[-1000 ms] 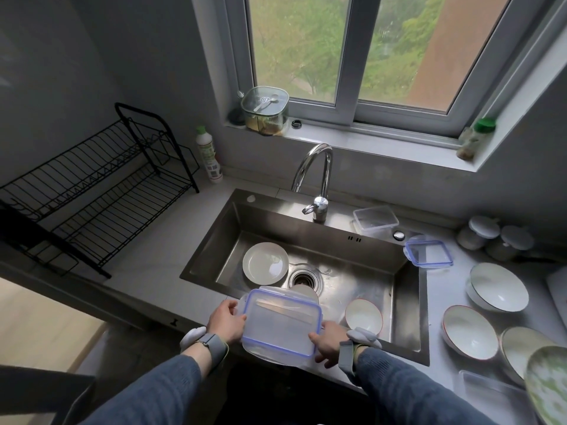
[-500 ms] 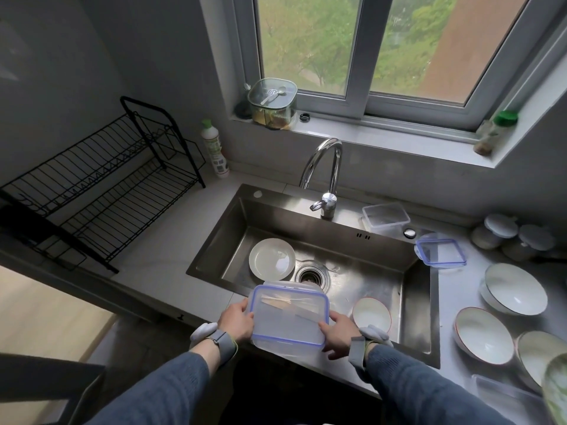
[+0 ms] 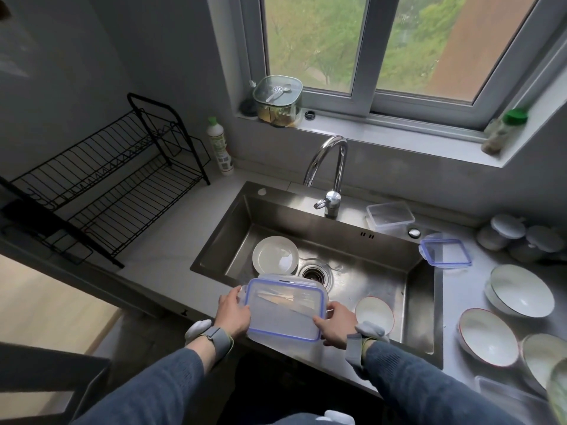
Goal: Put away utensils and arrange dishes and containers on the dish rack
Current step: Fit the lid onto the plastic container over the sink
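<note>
Person holds a lidded clear container [image 3: 284, 309] w/ both hands over the front edge of the sink [image 3: 423, 305]. Left hand [image 3: 233, 314] grips the left short side, fingers curled round the rim; right hand [image 3: 336, 324] grips the right front corner, thumb on the blue-trimmed lid. Two-sided hold likely keeps the box level. Pale, stick-like items show inside through the lid; cannot tell what they are.

Container sits between the two grips, touching both, clear of the sink floor as far as can be judged.

Dish rack [image 3: 101, 185], black wire, two tiers, stands at the left end of the bench [image 3: 171, 240], well apart from the container; nothing seen on its tiers. Probable next step: carry container left to rack.

In sink: white plate [image 3: 275, 254] near the drain, small bowl [image 3: 374, 314] at front right. Right bench: loose blue-rimmed lid [image 3: 445, 253] just beside the sink's back right corner, open clear tub [image 3: 389, 216] beside the tap [image 3: 329, 176], several bowls [image 3: 521, 291] toward the right edge. Most of the task appears outstanding.
</note>
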Available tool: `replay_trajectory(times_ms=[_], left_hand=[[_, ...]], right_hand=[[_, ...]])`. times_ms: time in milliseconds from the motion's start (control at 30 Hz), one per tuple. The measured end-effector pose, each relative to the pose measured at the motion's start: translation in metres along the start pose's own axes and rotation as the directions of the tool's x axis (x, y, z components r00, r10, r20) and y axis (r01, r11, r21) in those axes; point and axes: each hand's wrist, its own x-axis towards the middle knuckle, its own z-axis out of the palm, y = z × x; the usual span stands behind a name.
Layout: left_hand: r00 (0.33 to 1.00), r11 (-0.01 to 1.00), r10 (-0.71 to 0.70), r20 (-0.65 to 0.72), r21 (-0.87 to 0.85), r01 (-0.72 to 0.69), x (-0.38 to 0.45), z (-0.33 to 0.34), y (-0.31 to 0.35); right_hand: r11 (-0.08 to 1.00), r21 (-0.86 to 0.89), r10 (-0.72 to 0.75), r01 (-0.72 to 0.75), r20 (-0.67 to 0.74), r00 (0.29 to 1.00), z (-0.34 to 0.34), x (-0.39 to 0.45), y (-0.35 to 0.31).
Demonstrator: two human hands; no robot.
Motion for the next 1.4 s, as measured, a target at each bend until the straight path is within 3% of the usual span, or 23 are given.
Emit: replay_trajectory(times_ms=[333,600,800,967,1133,1400], left_hand=[[0.999,0.999,0.014,-0.044,0.031,-0.012,-0.003,-0.001,-0.005],[0.993,0.999,-0.001,-0.116,0.033,0.005,0.002,-0.001,-0.005],[1.000,0.998,0.024,-0.014,0.065,-0.023,-0.001,0.001,-0.003],[0.999,0.999,0.028,0.025,0.022,-0.029,0.000,-0.004,-0.003],[1.000,0.998,0.015,-0.027,-0.062,-0.017,-0.004,-0.003,-0.008],[0.997,0.991,-0.064,0.034,-0.115,0.068,0.001,-0.001,-0.001]], right_hand=[[0.993,-0.111,0.035,-0.031,0.039,0.999,0.001,0.002,-0.005],[0.975,-0.218,0.047,-0.050,-0.017,0.999,0.012,0.006,-0.004],[0.969,-0.247,0.012,-0.004,0.030,0.999,0.013,0.003,-0.008],[0.991,-0.118,0.070,-0.063,0.054,0.996,0.021,0.022,0.005],[0.991,0.100,0.080,-0.085,0.051,0.995,0.013,0.011,0.006],[0.985,-0.052,0.170,-0.163,0.159,0.973,0.004,0.027,0.005]])
